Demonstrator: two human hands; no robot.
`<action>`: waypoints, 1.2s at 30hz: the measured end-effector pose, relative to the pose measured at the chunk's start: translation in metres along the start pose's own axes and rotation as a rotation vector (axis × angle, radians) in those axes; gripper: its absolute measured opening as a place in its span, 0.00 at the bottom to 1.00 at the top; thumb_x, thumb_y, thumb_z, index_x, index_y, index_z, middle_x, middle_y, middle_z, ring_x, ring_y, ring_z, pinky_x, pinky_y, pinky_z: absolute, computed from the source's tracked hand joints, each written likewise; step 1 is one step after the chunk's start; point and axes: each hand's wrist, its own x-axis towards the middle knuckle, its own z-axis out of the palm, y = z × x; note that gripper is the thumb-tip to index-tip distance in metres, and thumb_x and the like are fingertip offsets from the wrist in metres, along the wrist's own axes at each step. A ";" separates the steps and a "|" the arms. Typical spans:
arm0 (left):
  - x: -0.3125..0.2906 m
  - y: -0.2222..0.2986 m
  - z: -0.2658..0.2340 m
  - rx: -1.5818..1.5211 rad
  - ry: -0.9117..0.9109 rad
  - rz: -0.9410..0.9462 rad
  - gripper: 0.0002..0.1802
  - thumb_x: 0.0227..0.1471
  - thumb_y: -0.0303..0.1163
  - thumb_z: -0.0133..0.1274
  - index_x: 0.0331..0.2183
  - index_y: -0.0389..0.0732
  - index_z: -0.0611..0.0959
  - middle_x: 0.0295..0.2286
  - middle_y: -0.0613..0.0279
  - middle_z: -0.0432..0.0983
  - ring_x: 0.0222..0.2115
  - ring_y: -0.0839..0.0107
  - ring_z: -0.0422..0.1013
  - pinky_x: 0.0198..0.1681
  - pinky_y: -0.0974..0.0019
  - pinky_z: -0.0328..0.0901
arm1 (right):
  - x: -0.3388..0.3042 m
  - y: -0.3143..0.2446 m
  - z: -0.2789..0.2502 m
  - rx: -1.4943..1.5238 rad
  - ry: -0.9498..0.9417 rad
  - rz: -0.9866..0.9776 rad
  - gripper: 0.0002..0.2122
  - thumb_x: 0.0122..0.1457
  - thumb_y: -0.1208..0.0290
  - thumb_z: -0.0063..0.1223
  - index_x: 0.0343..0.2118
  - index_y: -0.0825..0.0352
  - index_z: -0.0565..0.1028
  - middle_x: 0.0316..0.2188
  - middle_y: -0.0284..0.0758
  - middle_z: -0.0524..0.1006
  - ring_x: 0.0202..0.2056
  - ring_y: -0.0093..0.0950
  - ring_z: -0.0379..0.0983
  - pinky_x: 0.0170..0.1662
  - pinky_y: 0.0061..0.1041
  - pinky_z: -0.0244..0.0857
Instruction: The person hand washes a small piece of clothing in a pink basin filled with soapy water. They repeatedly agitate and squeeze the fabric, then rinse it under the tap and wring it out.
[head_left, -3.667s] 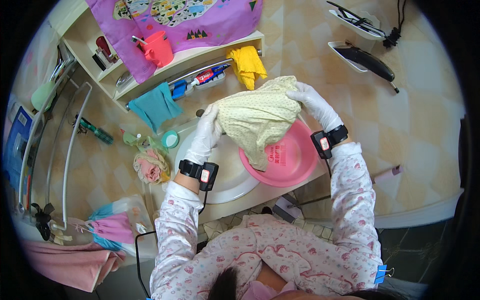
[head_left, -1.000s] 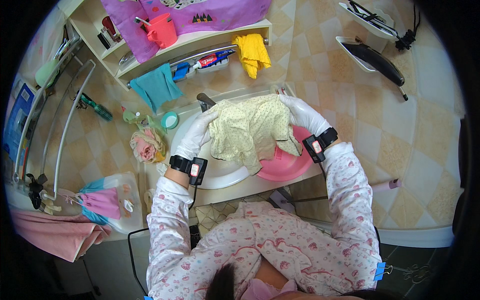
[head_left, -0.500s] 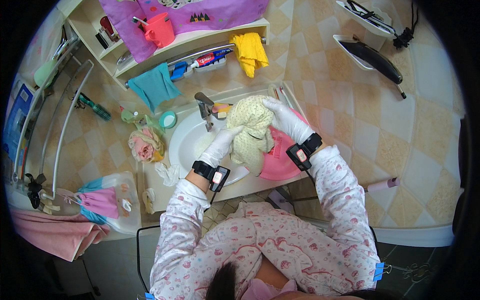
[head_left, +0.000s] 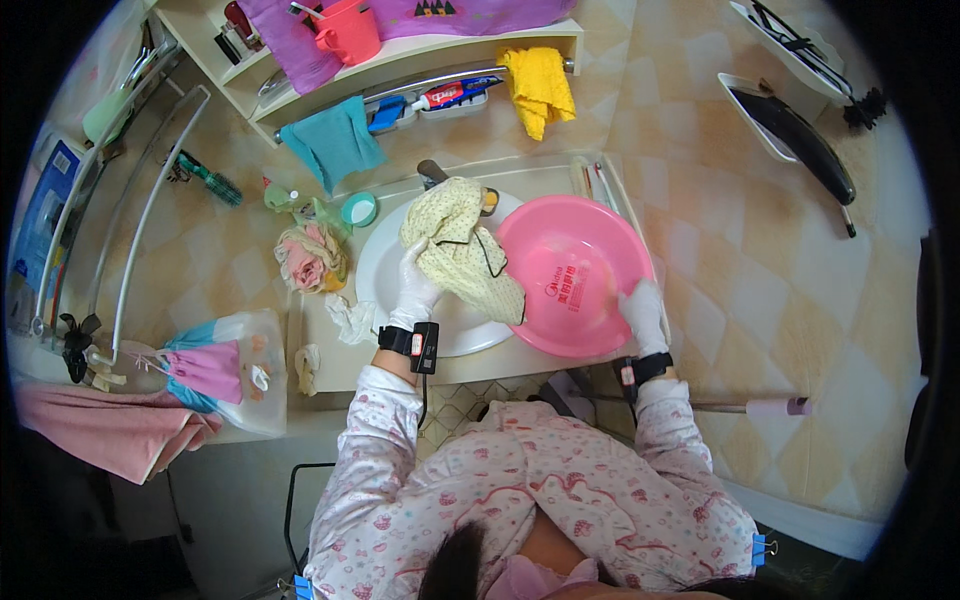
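Observation:
My left hand (head_left: 414,290), in a white glove, grips a pale yellow cloth (head_left: 450,235) with small dark dots and dark trim. The cloth hangs bunched over the white oval sink (head_left: 378,300) and hides part of the faucet (head_left: 432,174). Its lower corner reaches the left edge of a pink plastic basin (head_left: 540,240). At the basin's right rim is my gloved right hand (head_left: 643,312), its fingers closed over the edge. Red print marks the basin's inside, where no water can be made out.
Left of the sink lie a crumpled white cloth (head_left: 350,320), a pink and cream bundle (head_left: 312,258) and a round teal-rimmed container (head_left: 359,209). Above hang a teal cloth (head_left: 333,145) and a yellow cloth (head_left: 538,92). A wall holder carries a black hair tool (head_left: 795,135).
My right hand has let go of the cloth and moved to the basin's right rim. The cloth, now held only by my left hand, has shifted left, uncovering the basin.

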 end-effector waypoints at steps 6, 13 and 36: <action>-0.016 0.020 -0.012 -0.049 0.059 0.095 0.26 0.54 0.37 0.44 0.53 0.38 0.65 0.50 0.49 0.66 0.51 0.53 0.63 0.56 0.49 0.55 | -0.016 0.016 0.031 0.321 0.179 0.180 0.27 0.44 0.76 0.57 0.49 0.74 0.61 0.42 0.53 0.71 0.45 0.44 0.69 0.50 0.37 0.63; -0.020 0.034 -0.078 0.242 0.273 0.258 0.23 0.55 0.32 0.47 0.52 0.37 0.67 0.47 0.51 0.68 0.48 0.56 0.66 0.52 0.52 0.61 | 0.012 0.042 0.033 0.813 -0.036 0.019 0.20 0.43 0.78 0.53 0.43 0.75 0.68 0.35 0.47 0.76 0.39 0.38 0.74 0.41 0.30 0.67; -0.021 0.098 -0.148 0.724 0.305 -0.247 0.27 0.45 0.35 0.61 0.48 0.38 0.73 0.43 0.62 0.73 0.42 0.71 0.69 0.47 0.68 0.64 | 0.092 -0.131 0.030 0.555 -0.741 0.088 0.15 0.44 0.77 0.53 0.38 0.73 0.74 0.26 0.33 0.76 0.24 0.25 0.72 0.25 0.25 0.65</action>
